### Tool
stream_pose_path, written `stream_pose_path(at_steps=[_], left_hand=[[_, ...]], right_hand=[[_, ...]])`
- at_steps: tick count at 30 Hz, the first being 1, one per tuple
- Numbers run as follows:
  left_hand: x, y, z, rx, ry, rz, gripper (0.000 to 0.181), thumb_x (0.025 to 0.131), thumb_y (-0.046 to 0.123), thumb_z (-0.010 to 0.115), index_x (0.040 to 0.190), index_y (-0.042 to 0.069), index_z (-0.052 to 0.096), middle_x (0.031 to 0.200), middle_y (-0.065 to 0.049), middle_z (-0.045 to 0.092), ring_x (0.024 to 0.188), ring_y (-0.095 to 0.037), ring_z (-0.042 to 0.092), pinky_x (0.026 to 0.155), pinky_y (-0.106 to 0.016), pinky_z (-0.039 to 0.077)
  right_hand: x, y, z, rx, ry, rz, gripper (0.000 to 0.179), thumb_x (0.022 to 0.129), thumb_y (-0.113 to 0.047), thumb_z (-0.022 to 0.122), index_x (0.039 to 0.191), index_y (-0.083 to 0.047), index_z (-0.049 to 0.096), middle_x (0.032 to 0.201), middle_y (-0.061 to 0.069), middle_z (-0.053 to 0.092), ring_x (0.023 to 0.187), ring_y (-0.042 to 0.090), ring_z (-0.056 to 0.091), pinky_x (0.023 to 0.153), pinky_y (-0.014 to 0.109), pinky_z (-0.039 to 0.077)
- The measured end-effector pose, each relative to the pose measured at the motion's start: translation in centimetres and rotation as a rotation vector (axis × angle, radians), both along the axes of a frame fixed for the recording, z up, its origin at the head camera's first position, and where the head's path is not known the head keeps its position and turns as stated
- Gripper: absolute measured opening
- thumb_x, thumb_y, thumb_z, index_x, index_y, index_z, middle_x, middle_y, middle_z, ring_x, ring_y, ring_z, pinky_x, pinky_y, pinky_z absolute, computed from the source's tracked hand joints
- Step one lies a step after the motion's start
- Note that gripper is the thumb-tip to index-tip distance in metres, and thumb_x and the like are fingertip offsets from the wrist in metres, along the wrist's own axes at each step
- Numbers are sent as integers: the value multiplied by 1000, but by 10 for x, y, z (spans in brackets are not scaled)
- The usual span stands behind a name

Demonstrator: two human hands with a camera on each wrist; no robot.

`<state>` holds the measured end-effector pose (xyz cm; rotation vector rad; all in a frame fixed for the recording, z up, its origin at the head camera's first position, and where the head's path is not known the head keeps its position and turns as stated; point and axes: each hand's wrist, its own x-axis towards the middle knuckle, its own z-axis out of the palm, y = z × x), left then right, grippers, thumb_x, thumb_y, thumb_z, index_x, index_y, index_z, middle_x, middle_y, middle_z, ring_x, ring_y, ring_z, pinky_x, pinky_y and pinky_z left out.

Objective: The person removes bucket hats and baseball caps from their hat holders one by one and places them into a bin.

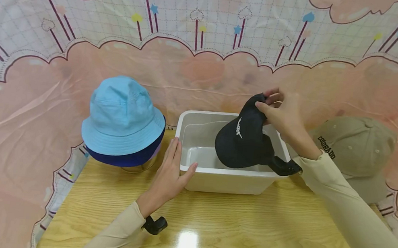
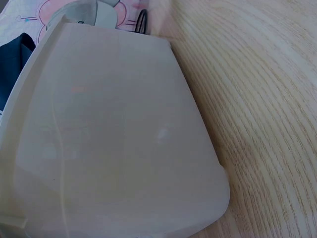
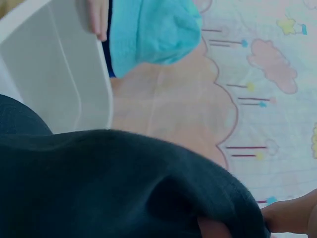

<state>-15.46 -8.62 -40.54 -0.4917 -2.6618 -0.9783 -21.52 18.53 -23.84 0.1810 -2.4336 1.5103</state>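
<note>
In the head view my right hand (image 1: 284, 112) pinches a black baseball cap (image 1: 245, 135) by the back of its crown, between thumb and fingers. The cap hangs tilted over the white plastic bin (image 1: 230, 171), its brim down toward the inside and white lettering on its front. In the right wrist view the dark cap (image 3: 114, 183) fills the lower part, with fingertips (image 3: 214, 228) at its edge. My left hand (image 1: 169, 169) rests on the bin's left front corner with straight fingers. The bin's outer wall (image 2: 109, 129) fills much of the left wrist view.
A light blue bucket hat (image 1: 123, 112) sits over a dark blue hat (image 1: 126, 157) on a stand left of the bin. On the right stands a khaki cap (image 1: 360, 145) lettered COLORADO, partly behind my right arm. A patterned cloth (image 1: 204, 76) hangs behind the wooden table (image 1: 217, 223).
</note>
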Motion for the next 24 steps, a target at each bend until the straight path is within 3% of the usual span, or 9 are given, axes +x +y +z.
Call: stream_pose_path(at_steps=[4,12,20,24], left_hand=[[0,0,0,-3,-3,2,85,95,54,43,147,-8,17,157,-16,5,144,-27,4,109,-47,22],[0,1,1,0,14,10,83,95,50,46,146,-10,19,157,-18,7,143,-29,7,108,-48,23],[-1,2,1,-2,19,14,84,95,51,45,145,-10,20,156,-19,7,143,-30,7,108,-48,23],[-1,3,1,1,6,13,85,95,53,44,146,-10,19,157,-17,6,143,-29,6,108,-48,23]], right_hand=[[-4,-4,-13,-67,-32,21,28,86,-5,67,108,5,52,89,12,49,62,11,55,50,27,53],[-13,-20,-38,-88,-90,46,33,86,-8,69,110,7,52,94,14,51,64,11,58,53,31,54],[-22,-31,-58,-72,-174,61,31,85,-8,70,106,6,52,92,15,53,51,13,57,48,31,53],[-28,-31,-66,8,-214,65,32,84,-9,72,105,3,51,88,13,50,54,21,57,49,31,53]])
